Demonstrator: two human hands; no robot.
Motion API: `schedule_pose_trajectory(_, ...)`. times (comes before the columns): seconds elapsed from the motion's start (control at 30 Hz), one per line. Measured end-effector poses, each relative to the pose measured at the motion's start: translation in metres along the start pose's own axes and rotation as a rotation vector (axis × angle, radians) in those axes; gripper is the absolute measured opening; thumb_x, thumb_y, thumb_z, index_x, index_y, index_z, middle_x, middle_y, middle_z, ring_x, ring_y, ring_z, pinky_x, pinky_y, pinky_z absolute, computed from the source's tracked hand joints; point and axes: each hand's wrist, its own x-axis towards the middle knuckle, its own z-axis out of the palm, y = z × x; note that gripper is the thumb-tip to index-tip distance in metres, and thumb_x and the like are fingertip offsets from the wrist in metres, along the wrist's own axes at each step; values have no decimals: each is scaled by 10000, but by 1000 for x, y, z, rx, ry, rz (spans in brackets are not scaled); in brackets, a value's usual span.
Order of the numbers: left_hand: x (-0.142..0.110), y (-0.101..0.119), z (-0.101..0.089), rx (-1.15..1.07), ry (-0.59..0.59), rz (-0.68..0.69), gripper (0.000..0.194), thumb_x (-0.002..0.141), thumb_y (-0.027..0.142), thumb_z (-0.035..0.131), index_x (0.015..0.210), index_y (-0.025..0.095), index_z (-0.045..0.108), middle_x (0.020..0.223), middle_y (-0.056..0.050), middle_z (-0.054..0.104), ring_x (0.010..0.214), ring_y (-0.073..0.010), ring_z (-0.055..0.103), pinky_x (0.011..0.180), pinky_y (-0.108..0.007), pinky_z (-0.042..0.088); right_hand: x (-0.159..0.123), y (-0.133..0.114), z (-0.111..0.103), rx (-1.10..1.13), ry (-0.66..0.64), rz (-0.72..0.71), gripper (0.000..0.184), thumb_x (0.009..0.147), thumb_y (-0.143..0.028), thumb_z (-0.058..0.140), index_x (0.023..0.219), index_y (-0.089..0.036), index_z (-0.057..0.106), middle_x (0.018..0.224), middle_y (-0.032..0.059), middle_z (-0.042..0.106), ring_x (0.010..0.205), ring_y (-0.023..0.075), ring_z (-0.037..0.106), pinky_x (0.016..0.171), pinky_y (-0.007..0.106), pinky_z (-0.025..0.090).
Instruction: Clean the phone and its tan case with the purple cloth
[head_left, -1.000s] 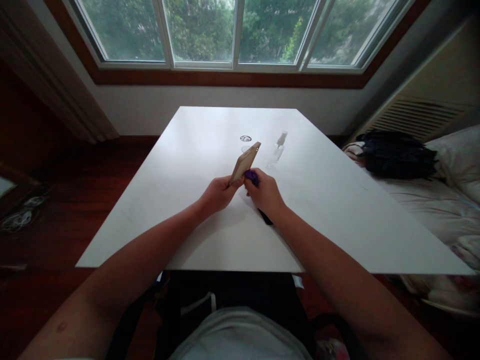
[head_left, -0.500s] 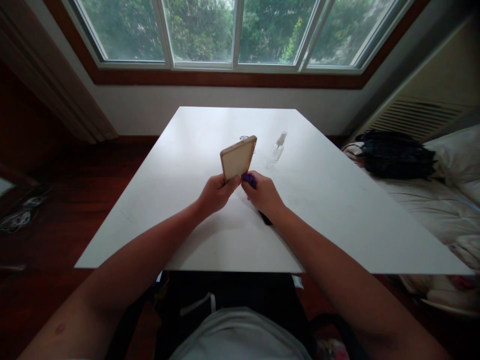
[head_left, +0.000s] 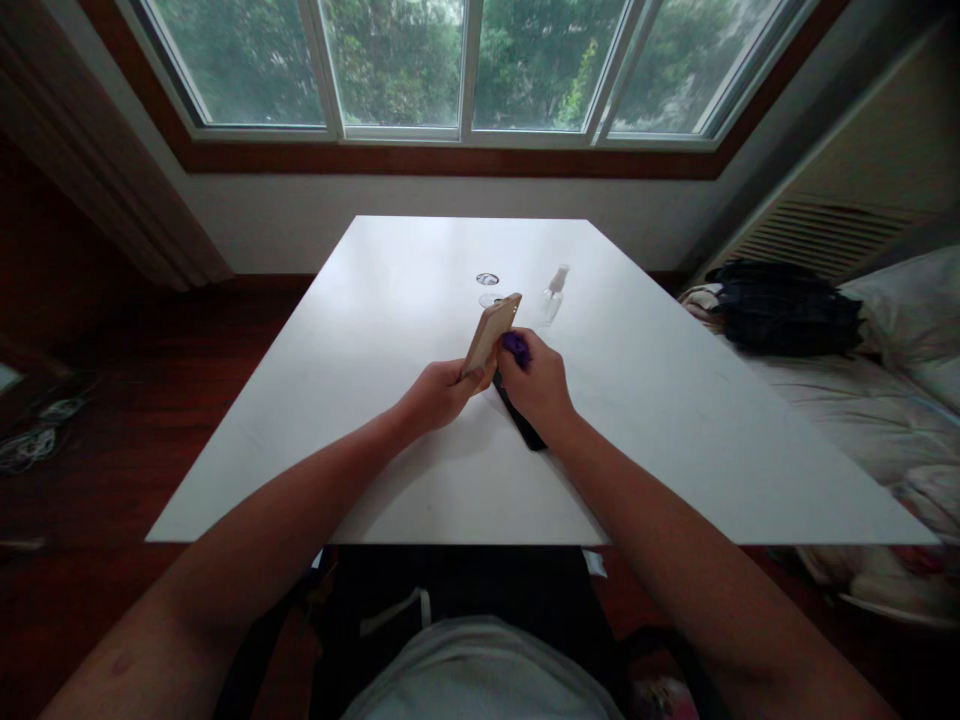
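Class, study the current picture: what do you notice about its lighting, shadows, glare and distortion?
Head view: daylight from the window puts a pale sheen on the table's far part; head view: a soft shadow lies on the table below the left hand; head view: the window's outer frame slants and the table flares toward the viewer.

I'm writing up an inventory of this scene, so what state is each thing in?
Left hand: closed on the beige case.
Right hand: closed on the purple cloth.
Beige case: held up, tilted.
Purple cloth: bunched up.
Black flat object: lying on the white table, partly hidden by the right hand.
Spray bottle: standing upright, nozzle on.
Curtain: drawn aside.
Window: cannot tell whether fully shut.
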Motion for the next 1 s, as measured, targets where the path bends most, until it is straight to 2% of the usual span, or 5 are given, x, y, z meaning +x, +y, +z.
schedule_pose_trajectory(0.23,1,1,-1,-126,148,-5,439,934,532,560,681,181,488,581,35,401,586,-105,364,548,-253,290,-4,1,6,-31,-191,-37,281,958,-329,517,1141,-215,698,987,88,776,866,254,710,750,337,494)
schedule_pose_trajectory(0.33,0,1,-3,-199,188,23,494,928,587,584,665,182,479,552,39,393,556,-95,344,521,-248,266,-6,-1,7,-71,-232,-25,243,980,-361,500,1031,-222,693,912,75,762,799,237,691,695,321,467)
schedule_pose_trajectory(0.63,-5,4,-3,-238,171,133,550,944,603,586,619,180,454,527,39,381,511,-77,323,473,-237,255,-6,-3,13,355,-397,301,432,994,-497,478,669,-217,527,548,-32,555,407,114,521,425,247,383)
schedule_pose_trajectory(0.8,-4,4,-5,-184,209,138,543,951,581,583,615,165,488,536,26,449,512,-79,384,468,-220,302,-13,-15,13,461,-587,323,405,980,-434,504,644,-209,521,511,-44,526,371,90,466,385,235,348)
schedule_pose_trajectory(1.0,-4,1,-2,-191,217,168,514,967,554,580,647,154,555,542,14,511,521,-90,451,484,-215,361,-13,-18,12,430,-586,298,312,958,-368,503,692,-209,538,521,-53,531,371,87,464,387,229,358)
